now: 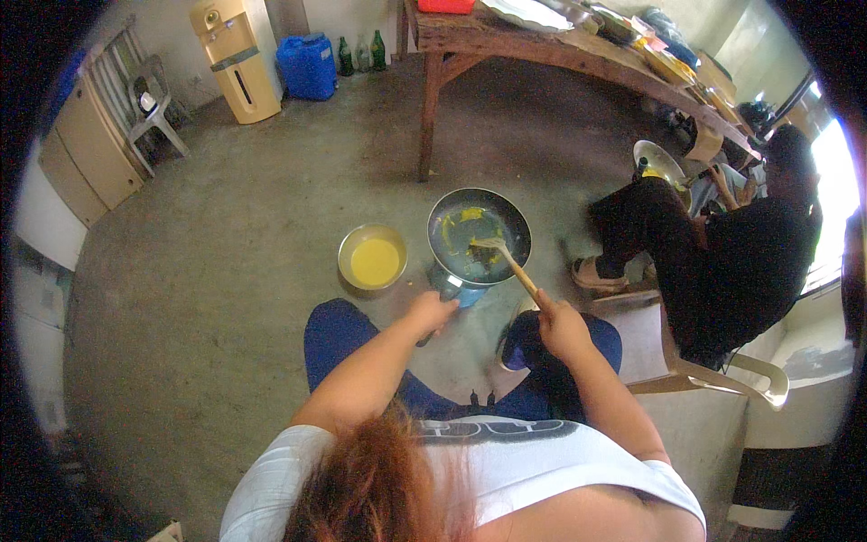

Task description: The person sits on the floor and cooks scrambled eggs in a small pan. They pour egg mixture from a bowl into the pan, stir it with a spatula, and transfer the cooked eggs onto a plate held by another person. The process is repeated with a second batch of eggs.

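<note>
A dark frying pan [450, 247] sits in front of my knees, over a blue base that is mostly hidden beneath it. Bits of yellow food [472, 213] cling to the pan's inside, with some darker residue near the centre. My left hand [431, 315] grips the pan's black handle. In my right hand [564, 328] is the wooden handle of a spatula [525, 276], its pale blade resting in the pan among the food. Left of the pan, a metal bowl [345, 276] of yellow liquid [374, 262] stands on the floor.
A seated person [745, 251] in dark clothes is close on my right, by another pan [667, 158]. Ahead stands a wooden table [433, 101] loaded with several items. A water dispenser [237, 61], a blue jerrycan [306, 68] and green bottles [378, 51] line the far wall.
</note>
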Available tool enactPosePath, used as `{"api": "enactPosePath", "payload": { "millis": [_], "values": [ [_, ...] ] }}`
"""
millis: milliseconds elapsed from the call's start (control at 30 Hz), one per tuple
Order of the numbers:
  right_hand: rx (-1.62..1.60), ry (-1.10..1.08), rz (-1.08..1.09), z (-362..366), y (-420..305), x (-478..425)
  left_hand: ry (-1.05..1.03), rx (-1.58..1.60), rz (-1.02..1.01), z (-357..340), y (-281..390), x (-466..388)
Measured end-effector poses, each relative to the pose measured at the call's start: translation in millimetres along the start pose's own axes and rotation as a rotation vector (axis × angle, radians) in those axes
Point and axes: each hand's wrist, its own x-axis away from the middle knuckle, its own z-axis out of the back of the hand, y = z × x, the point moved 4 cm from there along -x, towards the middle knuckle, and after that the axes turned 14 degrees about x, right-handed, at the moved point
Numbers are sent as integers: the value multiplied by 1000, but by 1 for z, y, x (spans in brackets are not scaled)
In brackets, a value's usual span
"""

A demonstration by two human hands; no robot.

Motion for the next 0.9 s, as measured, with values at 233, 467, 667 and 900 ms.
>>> {"api": "enactPosePath", "payload": {
  "millis": [233,467,667,900],
  "values": [
    [-80,32,17,-7,-3,-9,42,262,47,-5,6,-18],
    [-146,54,-35,-2,0,-6,22,323,97,-6,4,-20],
    [-137,34,-59,-4,-3,-9,-25,272,150,-8,7,-24],
    [-133,73,-49,-7,3,-8,1,282,148,-12,4,-31]
  ]
}}
